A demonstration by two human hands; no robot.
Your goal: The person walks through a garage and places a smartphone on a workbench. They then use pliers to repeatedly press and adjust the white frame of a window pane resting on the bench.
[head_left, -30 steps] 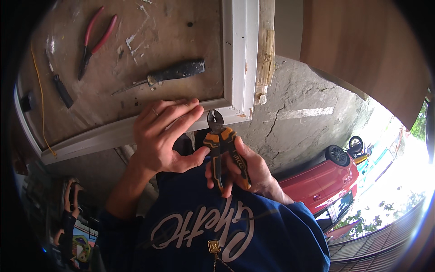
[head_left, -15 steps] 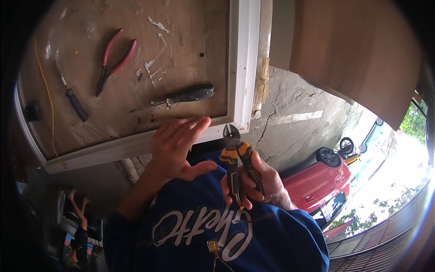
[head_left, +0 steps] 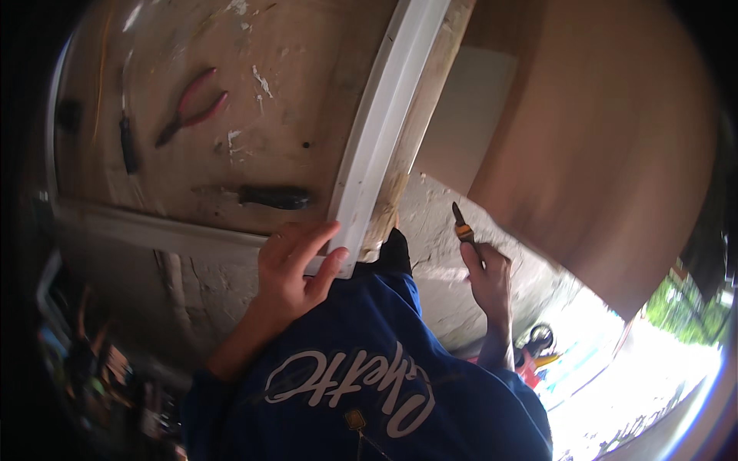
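Pliers (head_left: 462, 228) in right hand (head_left: 490, 276); red-handled pair (head_left: 181, 120) inside frame (head_left: 380, 115)

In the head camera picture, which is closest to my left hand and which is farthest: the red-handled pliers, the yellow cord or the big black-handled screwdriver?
Nearest to your left hand first:
1. Big black-handled screwdriver: just above the hand.
2. Red-handled pliers: farther up and to the left.
3. Yellow cord: over by the picture's left side.
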